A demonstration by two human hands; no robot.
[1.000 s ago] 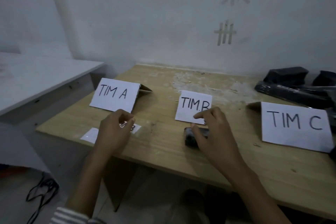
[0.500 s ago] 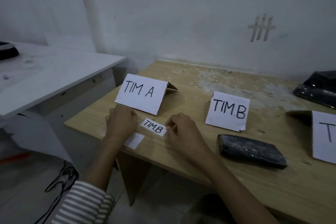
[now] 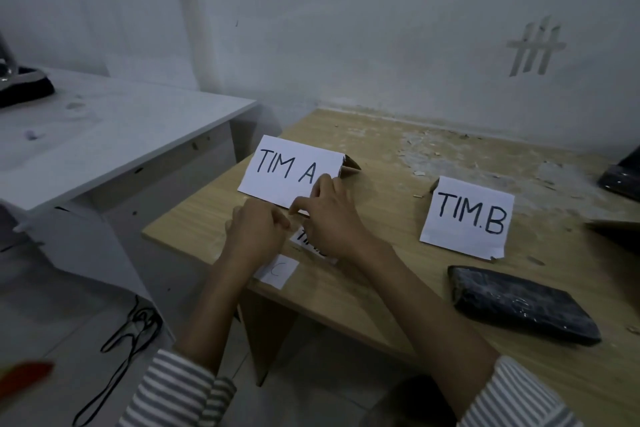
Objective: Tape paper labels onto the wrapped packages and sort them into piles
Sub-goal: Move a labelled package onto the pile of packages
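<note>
Left hand (image 3: 254, 236) curled tight, right hand (image 3: 329, 218) half bent, its forefinger and thumb reaching to the left's fingertips; whether either pinches anything, I can't tell. Both sit over the small paper label (image 3: 304, 240) on the surface (image 3: 398, 191). The wrapped package (image 3: 519, 305) lies well right, before the TIM.B sign (image 3: 467, 215).
</note>
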